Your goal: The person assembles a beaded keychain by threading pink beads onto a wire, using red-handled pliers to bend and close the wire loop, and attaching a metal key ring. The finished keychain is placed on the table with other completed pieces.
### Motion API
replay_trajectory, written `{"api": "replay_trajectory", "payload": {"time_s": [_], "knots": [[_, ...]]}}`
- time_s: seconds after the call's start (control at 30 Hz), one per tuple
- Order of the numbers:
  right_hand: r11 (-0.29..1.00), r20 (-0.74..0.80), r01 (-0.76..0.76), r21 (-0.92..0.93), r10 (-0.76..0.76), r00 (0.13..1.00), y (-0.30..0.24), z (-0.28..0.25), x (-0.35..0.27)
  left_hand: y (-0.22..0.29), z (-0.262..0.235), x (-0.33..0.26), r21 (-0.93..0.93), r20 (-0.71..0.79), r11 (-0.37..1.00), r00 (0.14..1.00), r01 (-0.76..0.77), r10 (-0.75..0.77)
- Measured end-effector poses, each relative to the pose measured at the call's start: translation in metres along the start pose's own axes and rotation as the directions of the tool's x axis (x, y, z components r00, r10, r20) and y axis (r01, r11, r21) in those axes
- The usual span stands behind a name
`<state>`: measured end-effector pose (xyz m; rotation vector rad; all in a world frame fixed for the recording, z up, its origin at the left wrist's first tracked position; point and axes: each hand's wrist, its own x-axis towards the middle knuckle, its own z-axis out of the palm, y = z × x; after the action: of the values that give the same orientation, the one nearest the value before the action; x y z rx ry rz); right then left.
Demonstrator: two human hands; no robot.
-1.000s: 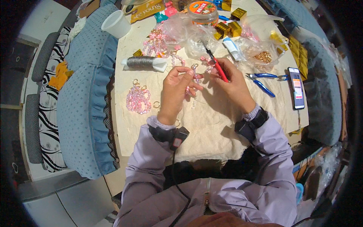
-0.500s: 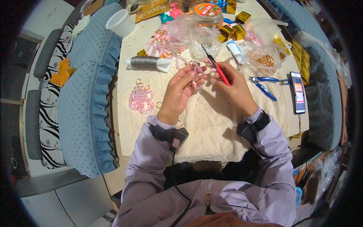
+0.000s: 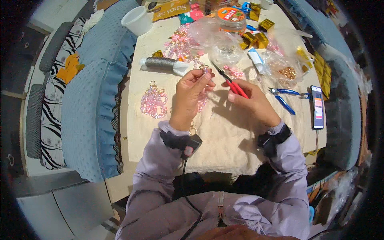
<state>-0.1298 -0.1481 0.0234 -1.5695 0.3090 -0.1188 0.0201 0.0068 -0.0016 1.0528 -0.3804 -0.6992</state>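
Note:
My left hand [image 3: 192,94] pinches the upper end of a pink beaded strand [image 3: 202,102]. The strand hangs beside my palm, partly hidden by the fingers, and a gold ring [image 3: 204,67] shows just above the fingertips. Red-handled pliers [image 3: 239,89] are gripped in my right hand [image 3: 252,103], their dark jaws tilted up and left, a little apart from the left fingertips. On the cloth left of my hands lies a heap of pink beaded strands [image 3: 154,103] with gold clasps. Under my left wrist, another gold clasp [image 3: 193,130] partly shows.
A spool of grey thread [image 3: 162,64] lies behind the left heap. Farther back are more pink beads [image 3: 180,43], clear plastic bags [image 3: 228,50], a white tub [image 3: 138,21] and a round orange-lidded jar [image 3: 231,18]. Blue-handled cutters [image 3: 285,100] and a phone [image 3: 317,107] lie to the right.
My left fingers have drawn together on the strand's end, and its beads now hang lower beside the palm. The pliers' red handles have spread slightly. The whole view has shifted a little.

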Motion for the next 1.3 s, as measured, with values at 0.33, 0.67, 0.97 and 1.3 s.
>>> {"api": "replay_trajectory", "payload": {"time_s": [0.33, 0.67, 0.97, 1.3], "knots": [[0.990, 0.177, -0.139, 0.030, 0.132, 0.975, -0.011, -0.005, -0.006, 0.013, 0.006, -0.002, 0.117, -0.020, 0.982, 0.988, -0.150, 0.153], [0.988, 0.229, -0.143, 0.057, 0.126, 0.965, -0.011, -0.008, -0.005, 0.016, 0.003, -0.005, 0.024, 0.115, 1.000, 0.993, -0.019, 0.016], [0.983, 0.238, -0.162, 0.090, 0.137, 0.962, -0.013, -0.010, -0.007, 0.016, 0.004, -0.005, 0.060, 0.107, 0.998, 0.994, -0.002, -0.005], [0.956, 0.278, -0.215, 0.200, 0.155, 0.948, -0.014, -0.005, -0.010, 0.020, 0.003, -0.003, -0.119, 0.140, 0.992, 0.990, 0.035, -0.018]]}}
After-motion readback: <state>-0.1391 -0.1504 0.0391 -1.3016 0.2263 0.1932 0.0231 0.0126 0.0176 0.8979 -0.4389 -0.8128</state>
